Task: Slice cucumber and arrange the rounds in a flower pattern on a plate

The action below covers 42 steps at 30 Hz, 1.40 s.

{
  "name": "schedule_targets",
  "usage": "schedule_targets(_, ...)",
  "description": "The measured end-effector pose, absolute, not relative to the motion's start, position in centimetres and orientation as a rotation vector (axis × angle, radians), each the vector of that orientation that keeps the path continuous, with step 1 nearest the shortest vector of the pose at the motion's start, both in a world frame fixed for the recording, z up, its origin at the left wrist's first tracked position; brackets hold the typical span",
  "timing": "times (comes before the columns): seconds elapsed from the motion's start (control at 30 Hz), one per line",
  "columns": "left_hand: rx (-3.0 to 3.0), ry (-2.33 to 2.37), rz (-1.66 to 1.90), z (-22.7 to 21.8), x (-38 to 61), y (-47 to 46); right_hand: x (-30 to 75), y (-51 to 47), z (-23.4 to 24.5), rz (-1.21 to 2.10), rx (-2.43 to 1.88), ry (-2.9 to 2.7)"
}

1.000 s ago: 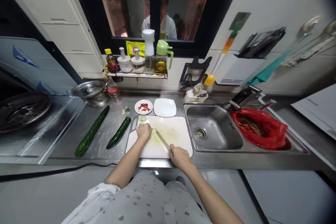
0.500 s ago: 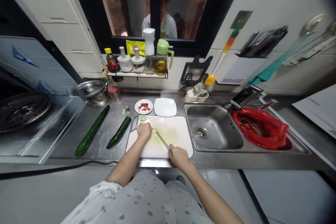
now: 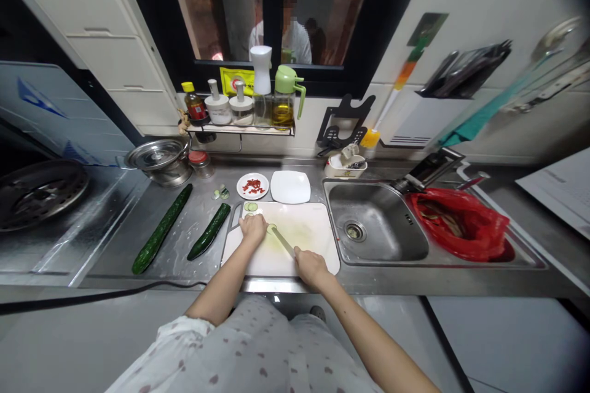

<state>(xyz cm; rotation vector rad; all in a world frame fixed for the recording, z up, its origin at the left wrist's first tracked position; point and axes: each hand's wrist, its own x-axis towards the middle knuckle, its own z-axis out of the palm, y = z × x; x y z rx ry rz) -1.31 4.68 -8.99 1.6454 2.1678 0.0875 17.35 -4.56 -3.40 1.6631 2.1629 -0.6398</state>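
My right hand (image 3: 311, 267) is closed round the handle of a knife (image 3: 284, 243), whose blade points up and left across the white cutting board (image 3: 318, 239). The blade's tip meets a pale cucumber slice (image 3: 271, 229) beside the fingers of my left hand (image 3: 253, 228). My left hand is closed and pressed down near the board's left side; what lies under its fingers is mostly hidden, but it looks like a piece of cucumber. Above it, a few cut cucumber slices (image 3: 251, 206) lie at the board's upper left corner.
Left of the board lie a short cucumber (image 3: 209, 232) and a long cucumber (image 3: 162, 230). Behind it are a plate of chopped red pieces (image 3: 240, 191) and a white square plate (image 3: 290, 186). A sink (image 3: 378, 245) and a red plastic bag (image 3: 483, 230) stand to the right.
My right hand and the knife have shifted slightly left and up toward my left hand. My left hand stays in about the same place.
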Motion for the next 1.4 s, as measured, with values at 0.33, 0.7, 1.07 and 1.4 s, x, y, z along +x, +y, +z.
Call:
schedule_targets(0.33, 1.633, 2.166, 0.083, -9.0, -1.4, 4.8, 16.2, -3.4, -2.8, -0.672, 1.655, 2.138)
schedule_targets(0.7, 1.661, 2.162, 0.069, -9.2, -1.5, 5.0, 16.7, -3.5, -3.1, -0.684, 1.633, 2.148)
schedule_targets(1.07, 1.644, 2.157, 0.099, -9.1, -1.5, 4.9, 16.6, -3.4, -3.2, -0.683, 1.626, 2.152)
schedule_targets(1.4, 1.647, 2.150, 0.085, -9.2, -1.6, 4.9, 16.8, -1.6, -2.2, -0.539, 1.493, 2.155)
